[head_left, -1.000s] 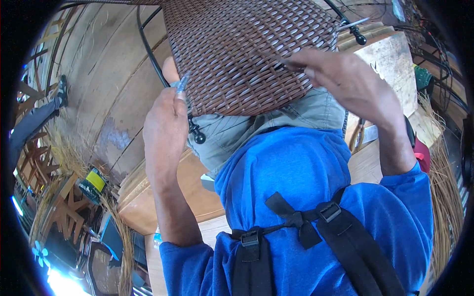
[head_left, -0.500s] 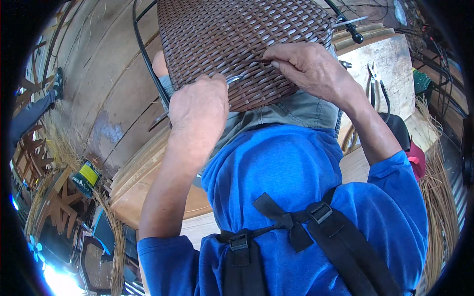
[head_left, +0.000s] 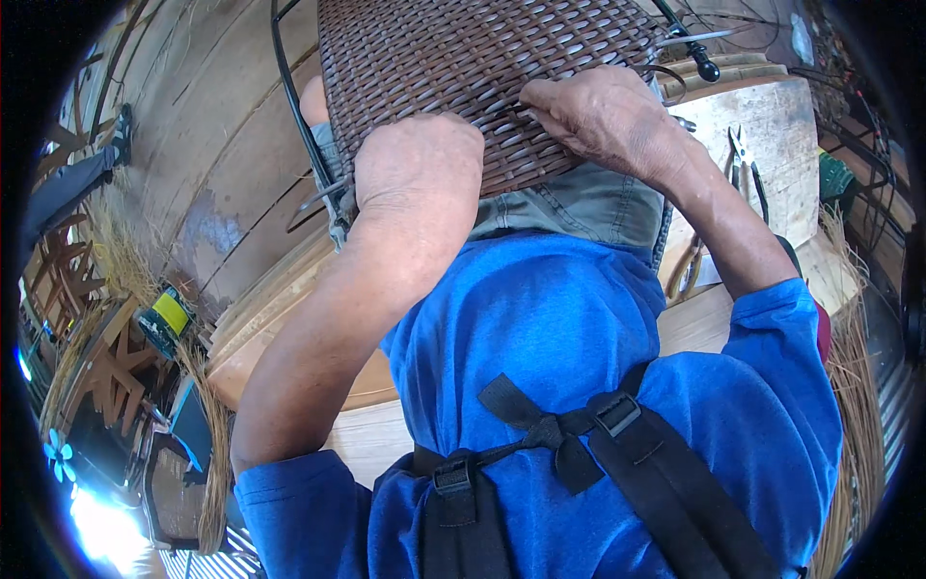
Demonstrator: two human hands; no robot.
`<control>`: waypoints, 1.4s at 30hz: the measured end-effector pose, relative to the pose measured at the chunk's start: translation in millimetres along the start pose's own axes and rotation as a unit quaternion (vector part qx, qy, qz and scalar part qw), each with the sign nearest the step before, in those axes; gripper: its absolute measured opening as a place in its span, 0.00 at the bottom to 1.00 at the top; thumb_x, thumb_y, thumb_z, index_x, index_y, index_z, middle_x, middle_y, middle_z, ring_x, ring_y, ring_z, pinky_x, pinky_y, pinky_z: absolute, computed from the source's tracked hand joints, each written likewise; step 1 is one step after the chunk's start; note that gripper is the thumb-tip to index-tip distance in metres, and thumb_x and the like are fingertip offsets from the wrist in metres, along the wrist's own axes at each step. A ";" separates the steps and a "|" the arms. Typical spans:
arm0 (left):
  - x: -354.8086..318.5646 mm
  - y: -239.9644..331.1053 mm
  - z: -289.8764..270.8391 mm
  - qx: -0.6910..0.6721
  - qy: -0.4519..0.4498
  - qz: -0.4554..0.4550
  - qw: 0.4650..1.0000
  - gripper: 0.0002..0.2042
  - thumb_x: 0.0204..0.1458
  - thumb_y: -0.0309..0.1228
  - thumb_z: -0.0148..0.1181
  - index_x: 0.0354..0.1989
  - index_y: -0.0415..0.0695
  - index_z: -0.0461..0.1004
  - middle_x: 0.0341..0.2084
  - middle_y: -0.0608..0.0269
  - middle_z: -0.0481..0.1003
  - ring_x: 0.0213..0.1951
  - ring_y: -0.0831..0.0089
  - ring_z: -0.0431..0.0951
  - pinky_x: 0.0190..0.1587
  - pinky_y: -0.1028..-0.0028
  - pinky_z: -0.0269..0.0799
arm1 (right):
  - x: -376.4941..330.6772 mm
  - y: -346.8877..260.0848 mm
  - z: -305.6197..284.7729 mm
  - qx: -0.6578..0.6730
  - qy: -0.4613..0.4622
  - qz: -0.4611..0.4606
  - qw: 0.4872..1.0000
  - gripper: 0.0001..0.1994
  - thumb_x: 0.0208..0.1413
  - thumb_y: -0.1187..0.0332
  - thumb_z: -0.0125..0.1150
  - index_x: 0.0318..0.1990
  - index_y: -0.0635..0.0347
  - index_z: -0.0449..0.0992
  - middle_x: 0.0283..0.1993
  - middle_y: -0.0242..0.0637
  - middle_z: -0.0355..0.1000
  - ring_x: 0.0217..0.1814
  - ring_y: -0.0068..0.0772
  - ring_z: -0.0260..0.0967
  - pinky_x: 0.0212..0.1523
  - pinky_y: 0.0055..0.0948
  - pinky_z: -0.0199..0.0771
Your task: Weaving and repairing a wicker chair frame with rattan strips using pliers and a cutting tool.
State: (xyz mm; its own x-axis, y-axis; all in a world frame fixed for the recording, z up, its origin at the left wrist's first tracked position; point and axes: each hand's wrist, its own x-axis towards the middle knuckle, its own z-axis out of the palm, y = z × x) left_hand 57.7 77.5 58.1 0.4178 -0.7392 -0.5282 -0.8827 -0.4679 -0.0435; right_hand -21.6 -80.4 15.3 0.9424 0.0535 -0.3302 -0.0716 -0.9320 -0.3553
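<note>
Fingertips of both hands are hidden: left hand (head_left: 417,174) and right hand (head_left: 600,114) press curled onto the woven panel (head_left: 463,58) at upper centre; grasp unclear. Left hand sits closer to the right than before.

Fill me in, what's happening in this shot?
A person in a blue shirt is working a dark brown woven panel held over their lap. The left hand presses on its lower edge; the right hand pinches a strand at the weave. Pliers lie on the wooden bench to the right.

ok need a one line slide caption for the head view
Both hands, left hand and right hand, press on a brown woven panel held over the lap, pliers lying nearby.
</note>
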 end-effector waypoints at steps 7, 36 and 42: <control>12.9 8.3 -3.9 0.010 -0.072 0.001 0.997 0.07 0.45 0.26 0.53 0.28 0.45 0.79 0.28 0.59 0.78 0.33 0.64 0.80 0.33 0.70 0.76 | -4.1 -0.2 12.2 -0.025 0.043 -0.066 0.997 0.04 0.48 0.69 0.51 0.31 0.56 0.66 0.21 0.42 0.70 0.28 0.48 0.71 0.27 0.42 0.71; 21.6 -15.5 38.7 -0.181 0.060 0.033 0.981 0.09 0.51 0.28 0.46 0.29 0.34 0.71 0.23 0.41 0.74 0.32 0.48 0.76 0.36 0.55 0.71 | 32.4 4.2 9.3 0.085 -0.054 0.034 0.994 0.12 0.49 0.68 0.47 0.26 0.65 0.75 0.30 0.49 0.71 0.34 0.48 0.71 0.37 0.43 0.71; 25.9 -29.8 50.0 -0.236 0.026 0.033 0.971 0.09 0.49 0.28 0.48 0.31 0.34 0.72 0.27 0.40 0.75 0.35 0.48 0.76 0.39 0.57 0.71 | 40.5 1.3 19.3 0.014 -0.055 -0.009 0.998 0.12 0.48 0.70 0.47 0.25 0.64 0.77 0.28 0.49 0.72 0.33 0.47 0.72 0.39 0.40 0.72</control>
State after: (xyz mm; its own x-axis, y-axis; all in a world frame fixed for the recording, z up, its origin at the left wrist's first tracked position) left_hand 84.1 96.5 3.4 0.3849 -0.7929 -0.4724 -0.7157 -0.5795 0.3897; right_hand 10.1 -72.5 -15.5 0.9017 0.1101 -0.4182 -0.0663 -0.9205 -0.3852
